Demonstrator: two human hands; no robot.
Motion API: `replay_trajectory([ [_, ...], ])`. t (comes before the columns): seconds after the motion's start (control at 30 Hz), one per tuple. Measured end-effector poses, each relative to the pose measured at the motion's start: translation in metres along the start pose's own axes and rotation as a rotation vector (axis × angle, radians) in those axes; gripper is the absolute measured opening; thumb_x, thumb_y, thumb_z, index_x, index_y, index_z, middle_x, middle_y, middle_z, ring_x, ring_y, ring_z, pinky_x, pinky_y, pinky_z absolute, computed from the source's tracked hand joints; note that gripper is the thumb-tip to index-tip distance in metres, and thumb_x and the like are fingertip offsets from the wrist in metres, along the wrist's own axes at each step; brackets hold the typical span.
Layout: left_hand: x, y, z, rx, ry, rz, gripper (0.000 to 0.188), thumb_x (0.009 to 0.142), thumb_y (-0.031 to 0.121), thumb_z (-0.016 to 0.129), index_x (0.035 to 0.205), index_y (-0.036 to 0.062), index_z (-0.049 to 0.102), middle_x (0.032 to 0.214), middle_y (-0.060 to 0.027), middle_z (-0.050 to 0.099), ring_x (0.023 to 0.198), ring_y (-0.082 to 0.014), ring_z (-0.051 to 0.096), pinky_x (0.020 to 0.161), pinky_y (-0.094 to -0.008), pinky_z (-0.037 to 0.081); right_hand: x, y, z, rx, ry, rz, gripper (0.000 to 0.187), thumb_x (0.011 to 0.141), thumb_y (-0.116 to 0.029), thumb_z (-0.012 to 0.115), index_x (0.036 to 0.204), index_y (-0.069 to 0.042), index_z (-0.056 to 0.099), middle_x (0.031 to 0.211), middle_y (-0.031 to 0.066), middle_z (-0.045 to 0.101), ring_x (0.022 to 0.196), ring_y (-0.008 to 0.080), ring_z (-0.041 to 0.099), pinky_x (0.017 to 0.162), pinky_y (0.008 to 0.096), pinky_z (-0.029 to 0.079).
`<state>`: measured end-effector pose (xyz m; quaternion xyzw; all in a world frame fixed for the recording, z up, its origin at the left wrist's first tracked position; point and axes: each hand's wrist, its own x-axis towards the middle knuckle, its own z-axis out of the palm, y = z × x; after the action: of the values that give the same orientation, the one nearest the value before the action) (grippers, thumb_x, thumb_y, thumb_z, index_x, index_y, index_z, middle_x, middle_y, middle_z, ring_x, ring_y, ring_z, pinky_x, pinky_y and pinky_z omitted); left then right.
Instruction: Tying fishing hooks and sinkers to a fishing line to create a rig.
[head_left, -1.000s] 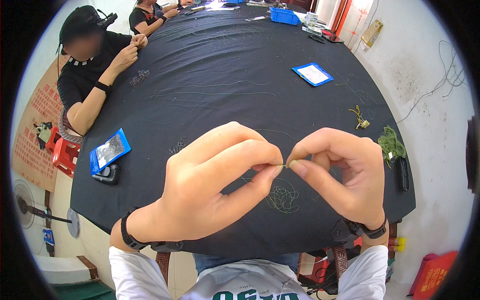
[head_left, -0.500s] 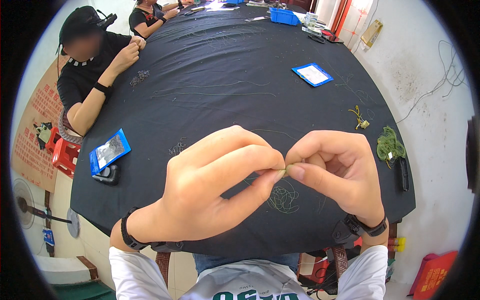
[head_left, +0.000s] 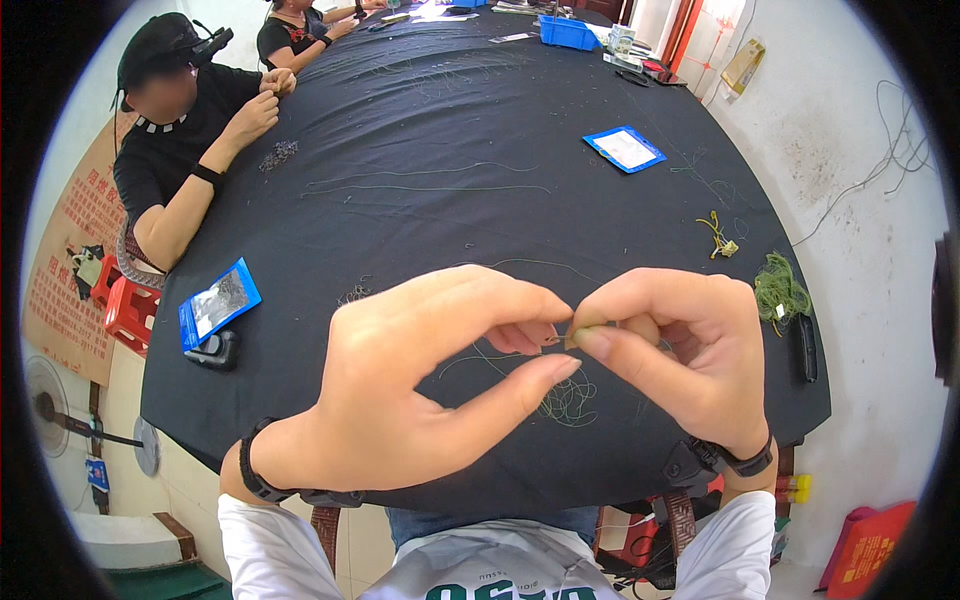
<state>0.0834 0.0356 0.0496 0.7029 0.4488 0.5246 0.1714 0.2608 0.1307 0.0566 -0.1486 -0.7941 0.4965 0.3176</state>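
Fine thread work, looks mid-step: the piece in the fingers is not set down, so call this unit unfinished. Thin green thread [head_left: 557, 338] sits at the fingertips, above the near part of the desk [head_left: 480, 230]. Right hand [head_left: 695, 350] pinches it between thumb and forefinger. Left hand [head_left: 375, 365] has thumb and forefinger parted around that spot; its other fingers curl in behind, close to the thread end. Can't tell whether they pin it.

No completed knot or join can be made out at the fingertips; too small, partly covered. So how much of this piece is done can't be read, only that it hasn't been let go.

Below the hands, a loose green tangle [head_left: 568, 402] lies on the desk; whether it belongs to the same strand is unclear. Small dark bits [head_left: 354, 291] lie just beyond the left hand, partly hidden by it. Farther off, two long strands [head_left: 430, 188] lie stretched out, hands off; finished or waiting, can't tell. At the right edge, a green hank [head_left: 782, 292] lies bunched up next to a black tool [head_left: 806, 348], apparently supply, so probably plenty left overall. Blue-edged pouch [head_left: 222, 302] on the left, untouched.
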Motion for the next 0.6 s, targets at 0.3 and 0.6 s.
replay_trajectory([
  [0.3,-0.0003,-0.0046,0.0027,0.292,0.088,0.234,0.016,0.067,-0.009,0.068,0.082,-0.0038,0.063,0.078,-0.0139,0.064,0.066,-0.0193,0.063,0.058,-0.0255,0.049,-0.0008,-0.0023,0.0065,-0.284,0.057,-0.158,0.007,0.077,0.001,0.062,0.081,-0.004,0.063,0.048,-0.0021,0.034,0.042,0.0031,0.031,0.041,0.0221,0.023],
  [0.6,0.0037,-0.0070,-0.0038,0.318,0.079,0.214,0.012,0.069,-0.009,0.064,0.080,-0.0038,0.061,0.077,-0.0137,0.062,0.067,-0.0203,0.061,0.060,-0.0268,0.047,0.0079,-0.0073,-0.0015,-0.068,-0.023,0.123,0.007,0.078,0.003,0.063,0.084,0.002,0.065,0.066,0.0019,0.059,0.051,0.0027,0.048,0.048,0.0166,0.036],
])
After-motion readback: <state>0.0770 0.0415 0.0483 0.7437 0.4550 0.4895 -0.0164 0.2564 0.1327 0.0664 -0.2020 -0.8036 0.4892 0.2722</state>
